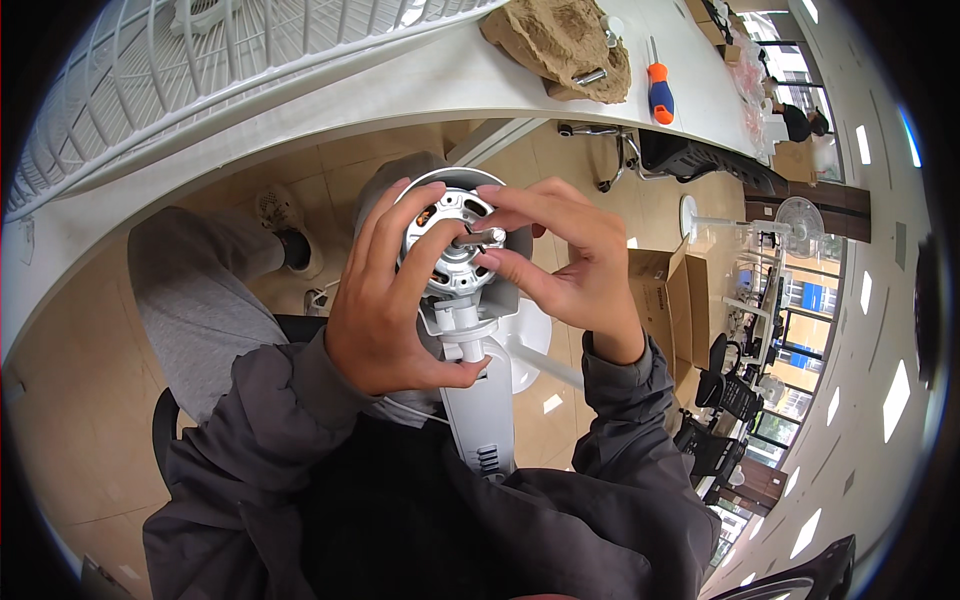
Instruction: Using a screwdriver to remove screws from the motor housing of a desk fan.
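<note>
A white electric fan body stands upright between my legs, its bare silver motor (455,275) facing up at me, with a metal shaft (490,237) jutting from the centre. My left hand (385,290) curves around the motor's left side. Its index fingertip reaches in beside the shaft, and its thumb lies against the white neck (463,335). From the right, my right hand (570,245) brings thumb and fingers close together around the shaft's base; a small thing may be between them, but I cannot make it out. Below the neck runs the fan's light grey column (478,415).
A large white wire fan grille (270,50) lies on the white table (400,95) ahead. Also on it are crumpled brown paper (540,45), a small metal cylinder (590,76) and an orange-and-blue screwdriver (660,95). An opened cardboard box (680,310) stands on the floor at right.
</note>
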The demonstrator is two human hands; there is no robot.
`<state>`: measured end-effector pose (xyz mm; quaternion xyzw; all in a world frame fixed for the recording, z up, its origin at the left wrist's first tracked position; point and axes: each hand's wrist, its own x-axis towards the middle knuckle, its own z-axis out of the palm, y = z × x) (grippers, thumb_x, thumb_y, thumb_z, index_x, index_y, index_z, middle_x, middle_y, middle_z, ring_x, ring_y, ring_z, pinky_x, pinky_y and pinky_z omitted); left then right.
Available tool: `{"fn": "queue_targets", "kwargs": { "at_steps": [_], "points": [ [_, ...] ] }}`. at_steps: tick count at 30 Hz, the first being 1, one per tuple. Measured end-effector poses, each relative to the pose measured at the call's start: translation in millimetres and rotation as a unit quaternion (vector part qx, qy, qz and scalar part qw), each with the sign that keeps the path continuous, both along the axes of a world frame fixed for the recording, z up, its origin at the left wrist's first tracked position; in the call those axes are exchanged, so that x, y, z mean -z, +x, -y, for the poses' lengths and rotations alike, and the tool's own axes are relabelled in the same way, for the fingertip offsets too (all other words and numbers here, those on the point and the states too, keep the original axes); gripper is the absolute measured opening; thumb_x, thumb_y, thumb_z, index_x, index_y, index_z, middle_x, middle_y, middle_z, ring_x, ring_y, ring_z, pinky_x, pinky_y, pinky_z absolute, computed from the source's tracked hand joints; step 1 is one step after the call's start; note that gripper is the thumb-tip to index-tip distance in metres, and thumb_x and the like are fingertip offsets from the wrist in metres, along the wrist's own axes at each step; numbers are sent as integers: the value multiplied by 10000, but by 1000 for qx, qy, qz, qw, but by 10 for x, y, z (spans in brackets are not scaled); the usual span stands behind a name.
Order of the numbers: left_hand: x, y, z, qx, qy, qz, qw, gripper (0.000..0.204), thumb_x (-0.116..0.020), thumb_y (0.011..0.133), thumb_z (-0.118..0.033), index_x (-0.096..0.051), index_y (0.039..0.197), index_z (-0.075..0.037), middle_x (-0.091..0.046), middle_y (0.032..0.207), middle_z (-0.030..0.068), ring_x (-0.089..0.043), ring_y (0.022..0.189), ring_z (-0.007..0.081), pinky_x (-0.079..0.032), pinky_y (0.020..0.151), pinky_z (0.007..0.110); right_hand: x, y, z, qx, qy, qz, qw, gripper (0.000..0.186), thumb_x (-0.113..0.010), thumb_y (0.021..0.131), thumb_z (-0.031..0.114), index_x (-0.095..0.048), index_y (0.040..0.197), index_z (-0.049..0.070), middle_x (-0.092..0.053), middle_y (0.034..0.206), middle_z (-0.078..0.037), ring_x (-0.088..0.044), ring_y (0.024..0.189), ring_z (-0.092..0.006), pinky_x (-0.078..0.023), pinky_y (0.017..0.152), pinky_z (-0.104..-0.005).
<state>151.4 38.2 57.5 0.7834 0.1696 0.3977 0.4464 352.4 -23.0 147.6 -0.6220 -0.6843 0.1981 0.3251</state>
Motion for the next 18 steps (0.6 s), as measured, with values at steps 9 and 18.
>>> {"fn": "queue_targets", "kwargs": {
  "at_steps": [9,18],
  "points": [
    [-56,-66,-21,4,33,-35,999,1035,-980,472,-328,-520,1335,10,-431,1505,282,-433,1403,513,-399,1135,563,-243,1338,-303,295,217,180,913,364,-770,907,183,-734,1246,55,-756,1070,-130,-703,989,-242,-538,810,-355],
    [-59,-57,12,-7,44,-44,998,1038,-978,470,-349,-529,1330,22,-431,1507,271,-443,1394,506,-416,1125,548,428,2082,-667,454,102,271,843,550,-677,939,289,-584,1389,-14,-616,1078,-315,-637,1004,-451,-509,933,-475]
  ]
}}
